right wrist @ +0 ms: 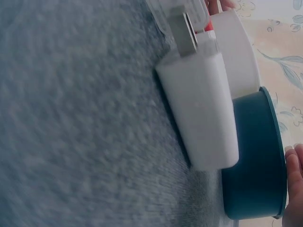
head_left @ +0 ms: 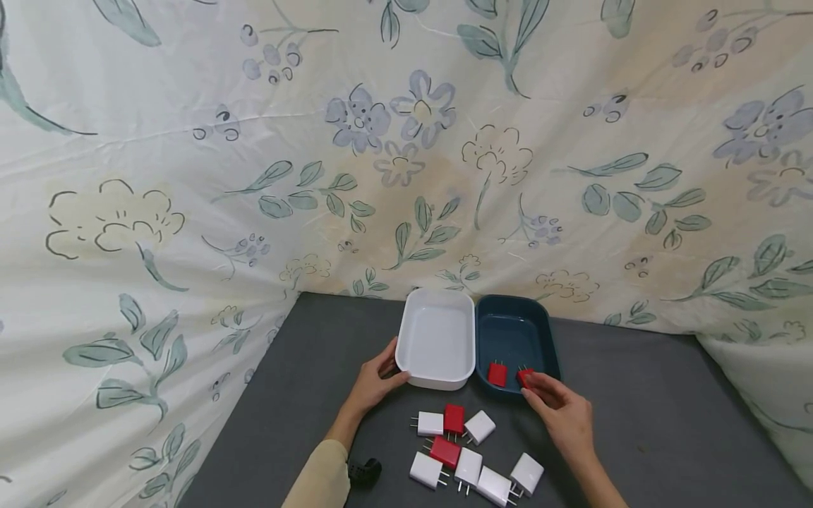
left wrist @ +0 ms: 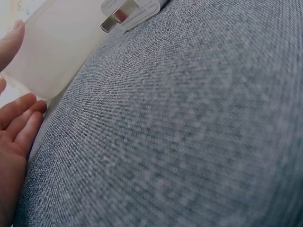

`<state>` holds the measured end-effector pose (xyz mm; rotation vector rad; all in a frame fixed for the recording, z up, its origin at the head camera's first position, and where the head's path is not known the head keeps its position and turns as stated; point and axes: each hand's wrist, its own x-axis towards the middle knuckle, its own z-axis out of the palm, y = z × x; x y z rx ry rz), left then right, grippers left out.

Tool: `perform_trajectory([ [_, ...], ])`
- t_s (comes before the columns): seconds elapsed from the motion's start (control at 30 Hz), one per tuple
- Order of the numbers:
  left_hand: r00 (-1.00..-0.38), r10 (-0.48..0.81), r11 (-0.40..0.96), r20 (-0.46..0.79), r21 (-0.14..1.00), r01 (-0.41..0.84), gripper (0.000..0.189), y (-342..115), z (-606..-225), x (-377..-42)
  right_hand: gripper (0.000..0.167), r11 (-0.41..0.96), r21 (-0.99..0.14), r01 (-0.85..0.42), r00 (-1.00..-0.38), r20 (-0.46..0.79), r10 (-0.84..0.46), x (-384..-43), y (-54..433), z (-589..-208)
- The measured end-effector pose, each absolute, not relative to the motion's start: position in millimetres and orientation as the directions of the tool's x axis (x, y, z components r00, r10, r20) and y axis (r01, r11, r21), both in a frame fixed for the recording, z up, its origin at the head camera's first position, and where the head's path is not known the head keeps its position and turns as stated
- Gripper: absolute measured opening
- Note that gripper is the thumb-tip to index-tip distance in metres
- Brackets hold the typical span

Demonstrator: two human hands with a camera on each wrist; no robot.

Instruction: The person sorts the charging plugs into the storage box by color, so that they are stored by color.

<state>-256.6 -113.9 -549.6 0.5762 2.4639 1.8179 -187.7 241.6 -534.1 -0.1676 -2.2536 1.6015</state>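
Note:
My left hand (head_left: pixel 373 381) rests at the near left corner of a white plastic container (head_left: pixel 438 339), thumb along its front and fingers against its left side. In the left wrist view those fingers (left wrist: pixel 21 113) are extended beside the pale wall. Over the near right part of a dark blue container (head_left: pixel 516 335), my right hand (head_left: pixel 564 416) pinches a red plug adapter (head_left: pixel 524 377), its metal prongs pointing away. Another red adapter (head_left: pixel 497 374) lies inside the blue container. The right wrist view shows fingers (right wrist: pixel 293 172) at the blue container's rim.
Nearer the person, several white adapters (head_left: pixel 480 427) lie loosely on the dark grey cloth (head_left: pixel 610 395), with two red adapters (head_left: pixel 454 419) among them. A small black object (head_left: pixel 365 473) sits by the left forearm. Floral fabric (head_left: pixel 406 176) hangs behind the containers.

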Motion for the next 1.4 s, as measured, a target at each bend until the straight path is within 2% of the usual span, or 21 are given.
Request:
perform_trajectory([
  [0.27, -0.933, 0.309, 0.262, 0.183, 0.927, 0.268, 0.082, -115, -552, -257, 0.037, 0.346, -0.924, -0.161, -0.932, 0.258, 0.254, -181, 235, -540],
  [0.67, -0.928, 0.315, 0.245, 0.197, 0.928, 0.280, 0.083, -115, -552, -258, 0.036, 0.369, -0.917, -0.150, -0.957, 0.229, 0.179, -166, 218, -528],
  [1.0, -0.925, 0.322, 0.255, 0.203, 0.922, 0.291, 0.083, -114, -550, -257, 0.038, 0.382, -0.902, -0.201, -0.965, 0.248, 0.080, -172, 219, -550],
  [1.27, -0.930, 0.303, 0.261, 0.206, 0.921, 0.289, 0.081, -114, -551, -258, 0.047, 0.423, -0.901, -0.097, -0.995, 0.093, -0.030, -175, 213, -551],
  [1.4, -0.932, 0.300, 0.256, 0.204, 0.924, 0.284, 0.082, -114, -551, -257, 0.049, 0.438, -0.896, -0.074, -0.997, 0.059, -0.049, -176, 210, -550],
])
